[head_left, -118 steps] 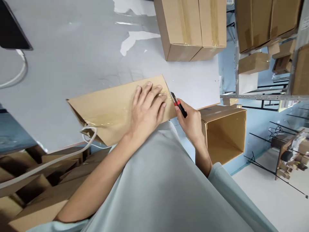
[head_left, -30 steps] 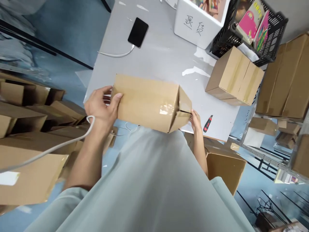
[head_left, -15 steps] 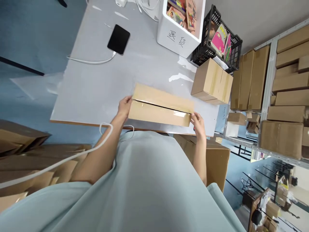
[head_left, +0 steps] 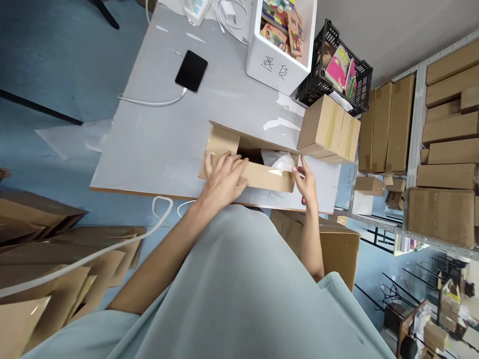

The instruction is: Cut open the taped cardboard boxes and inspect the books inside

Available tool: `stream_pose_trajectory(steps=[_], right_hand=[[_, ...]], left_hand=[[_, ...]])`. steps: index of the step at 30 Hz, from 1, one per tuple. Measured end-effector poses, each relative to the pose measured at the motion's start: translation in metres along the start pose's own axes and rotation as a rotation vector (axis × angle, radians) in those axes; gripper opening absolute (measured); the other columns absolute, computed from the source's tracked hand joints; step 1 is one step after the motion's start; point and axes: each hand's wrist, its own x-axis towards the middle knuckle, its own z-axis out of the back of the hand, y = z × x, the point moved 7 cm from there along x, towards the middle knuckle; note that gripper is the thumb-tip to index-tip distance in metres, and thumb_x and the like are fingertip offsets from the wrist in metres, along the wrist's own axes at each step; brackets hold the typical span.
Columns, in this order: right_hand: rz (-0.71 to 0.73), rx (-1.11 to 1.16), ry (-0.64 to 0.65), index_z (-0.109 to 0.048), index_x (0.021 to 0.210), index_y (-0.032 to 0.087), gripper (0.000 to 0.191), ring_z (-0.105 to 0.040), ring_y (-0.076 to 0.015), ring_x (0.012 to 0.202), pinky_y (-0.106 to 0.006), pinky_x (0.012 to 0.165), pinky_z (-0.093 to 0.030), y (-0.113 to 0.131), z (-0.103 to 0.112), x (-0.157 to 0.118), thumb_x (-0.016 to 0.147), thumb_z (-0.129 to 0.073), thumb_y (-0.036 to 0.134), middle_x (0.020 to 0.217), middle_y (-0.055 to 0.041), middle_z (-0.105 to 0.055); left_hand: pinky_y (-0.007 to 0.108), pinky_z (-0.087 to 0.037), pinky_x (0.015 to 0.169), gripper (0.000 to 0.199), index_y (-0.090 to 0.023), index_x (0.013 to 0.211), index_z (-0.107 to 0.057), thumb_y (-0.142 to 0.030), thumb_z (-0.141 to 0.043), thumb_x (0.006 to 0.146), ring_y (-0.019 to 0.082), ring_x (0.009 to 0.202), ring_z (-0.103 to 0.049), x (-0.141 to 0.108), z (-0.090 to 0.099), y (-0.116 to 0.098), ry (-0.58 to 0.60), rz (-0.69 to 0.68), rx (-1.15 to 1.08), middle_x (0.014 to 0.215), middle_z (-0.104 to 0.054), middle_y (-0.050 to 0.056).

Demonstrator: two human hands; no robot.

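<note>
A long cardboard box (head_left: 262, 175) lies near the front edge of the table, its top flaps apart. Inside at the right is a translucent white plastic-wrapped item (head_left: 279, 159); the left part is dark. My left hand (head_left: 224, 177) lies across the near flap with its fingers spread, hiding part of it. At the box's right end, my right hand (head_left: 307, 182) touches the corner with thumb and forefinger apart. A small red and dark object (head_left: 303, 201) shows at that palm, mostly hidden by the curled fingers.
Beyond the box are a black phone (head_left: 191, 71) on a white cable, a white foam bin (head_left: 277, 72) of booklets and a black crate (head_left: 324, 75). Small cartons (head_left: 329, 129) stand at the right, near loaded shelves (head_left: 421, 124). A white cord (head_left: 112, 243) crosses my left arm.
The box's top flaps have come apart, showing the inside and the plastic-wrapped item. My left hand moved right from the left end onto the near flap. My right hand stays at the right end.
</note>
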Motion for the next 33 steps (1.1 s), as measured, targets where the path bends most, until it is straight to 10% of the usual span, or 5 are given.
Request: stream_pose_trajectory(steps=[11,24,29,33], right_hand=[[0.011,-0.486,0.201,-0.022,0.190,0.020,0.094,-0.079,-0.0370,0.120,-0.053,0.112,-0.061,0.030,-0.003,0.037,0.110,-0.064,0.049,0.130,-0.0139,-0.086],[-0.017,-0.669,0.204,0.007,0.188,0.004,0.110,-0.077,-0.0463,0.131,-0.059,0.112,-0.060,0.062,-0.044,0.039,0.113,-0.065,0.040,0.141,-0.0313,-0.081],[0.210,-0.548,0.625,-0.016,0.190,0.017,0.096,-0.074,-0.0367,0.139,-0.048,0.119,-0.058,0.077,-0.087,-0.016,0.110,-0.068,0.030,0.158,-0.0227,-0.073],[0.245,-0.650,0.682,-0.041,0.181,0.011,0.078,-0.064,-0.0347,0.153,-0.047,0.127,-0.053,0.074,-0.092,-0.033,0.109,-0.069,0.021,0.168,-0.0258,-0.062]], left_hand=[[0.060,-0.049,0.131,0.040,-0.029,0.104,-0.079,0.000,-0.052,0.099,0.029,0.106,-0.071,-0.057,0.014,-0.033,-0.004,-0.325,0.123,0.099,-0.077,0.005],[0.052,-0.056,0.120,0.041,-0.030,0.105,-0.081,0.002,-0.057,0.100,0.027,0.100,-0.070,-0.085,0.001,-0.030,-0.042,-0.235,0.076,0.099,-0.080,0.004],[0.048,-0.060,0.101,0.029,-0.029,0.107,-0.080,-0.012,-0.056,0.109,0.030,0.104,-0.071,-0.075,0.010,-0.034,0.077,-0.157,0.088,0.102,-0.077,0.008],[0.048,-0.062,0.105,0.026,-0.027,0.118,-0.079,-0.045,-0.061,0.114,0.032,0.117,-0.074,-0.061,0.019,-0.039,0.250,-0.086,-0.028,0.120,-0.080,0.010]])
